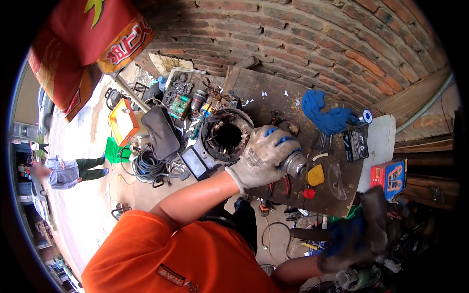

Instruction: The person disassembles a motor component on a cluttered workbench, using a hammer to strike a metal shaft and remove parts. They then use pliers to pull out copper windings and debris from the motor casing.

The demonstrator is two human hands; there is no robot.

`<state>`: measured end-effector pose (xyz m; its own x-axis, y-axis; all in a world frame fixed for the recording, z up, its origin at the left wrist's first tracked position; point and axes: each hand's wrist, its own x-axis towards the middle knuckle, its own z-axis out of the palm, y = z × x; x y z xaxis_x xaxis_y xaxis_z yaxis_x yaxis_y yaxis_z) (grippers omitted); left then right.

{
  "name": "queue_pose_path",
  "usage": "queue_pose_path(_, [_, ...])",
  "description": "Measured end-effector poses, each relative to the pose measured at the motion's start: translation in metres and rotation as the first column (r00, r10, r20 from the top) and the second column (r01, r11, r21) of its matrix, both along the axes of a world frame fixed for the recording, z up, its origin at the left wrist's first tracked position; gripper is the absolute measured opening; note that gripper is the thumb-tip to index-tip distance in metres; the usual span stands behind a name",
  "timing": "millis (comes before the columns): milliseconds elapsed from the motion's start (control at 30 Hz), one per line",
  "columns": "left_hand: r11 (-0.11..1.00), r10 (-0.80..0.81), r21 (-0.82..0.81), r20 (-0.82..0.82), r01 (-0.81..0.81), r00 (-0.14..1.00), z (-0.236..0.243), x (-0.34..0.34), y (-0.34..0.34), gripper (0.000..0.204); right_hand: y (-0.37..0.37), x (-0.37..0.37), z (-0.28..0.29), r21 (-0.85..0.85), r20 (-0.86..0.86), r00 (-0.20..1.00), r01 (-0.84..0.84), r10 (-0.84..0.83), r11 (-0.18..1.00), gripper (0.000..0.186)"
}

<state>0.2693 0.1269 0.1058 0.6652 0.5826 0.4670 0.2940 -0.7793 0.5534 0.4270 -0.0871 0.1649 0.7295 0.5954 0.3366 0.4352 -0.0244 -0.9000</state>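
My left hand, in a pale grey glove with blue finger backs, is wrapped round a silver cylindrical metal part over the wooden bench. Just left of it lies a round metal housing with a dark hole and rough, dirty insides. A yellow plastic piece, a red cap and red-handled pliers lie near the held part. My right hand, gloved, is low at the right beside the bench; it is blurred, and its fingers and anything in them cannot be made out.
The wooden bench also holds a blue cloth, a tool case, a boxed item and a black bag. A brick wall curves behind. Orange crate and coiled cable are left. A person stands outside.
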Motion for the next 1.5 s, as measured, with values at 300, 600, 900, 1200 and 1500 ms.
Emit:
queue_pose_path(300, [1.000, 0.005, 0.031, -0.081, -0.003, 0.997, -0.008, 0.003, -0.003, 0.045, 0.009, -0.021, -0.050, -0.237, -0.280, 0.959, -0.100, 0.031, 0.966, 0.052])
queue_pose_path(600, [0.995, 0.034, -0.089, -0.043, -0.038, 0.998, 0.003, 0.002, 0.003, 0.046, -0.067, 0.038, 0.006, -0.107, -0.063, 0.964, 0.249, -0.257, 0.963, 0.054])
queue_pose_path(900, [0.997, -0.064, -0.047, -0.070, 0.061, 0.996, 0.009, -0.005, -0.004, 0.048, -0.050, 0.016, 0.012, 0.131, -0.027, 0.981, 0.193, -0.192, 0.972, 0.052])
queue_pose_path(1200, [0.987, -0.158, -0.055, -0.106, 0.153, 0.982, 0.008, -0.016, -0.003, 0.048, -0.003, -0.035, 0.001, 0.058, -0.175, 0.966, 0.203, -0.190, 0.977, 0.025])
queue_pose_path(1500, [0.991, -0.137, -0.031, -0.127, 0.134, 0.982, 0.005, -0.021, 0.000, 0.049, -0.017, -0.035, -0.018, 0.015, -0.340, 0.933, 0.126, -0.114, 0.992, 0.015])
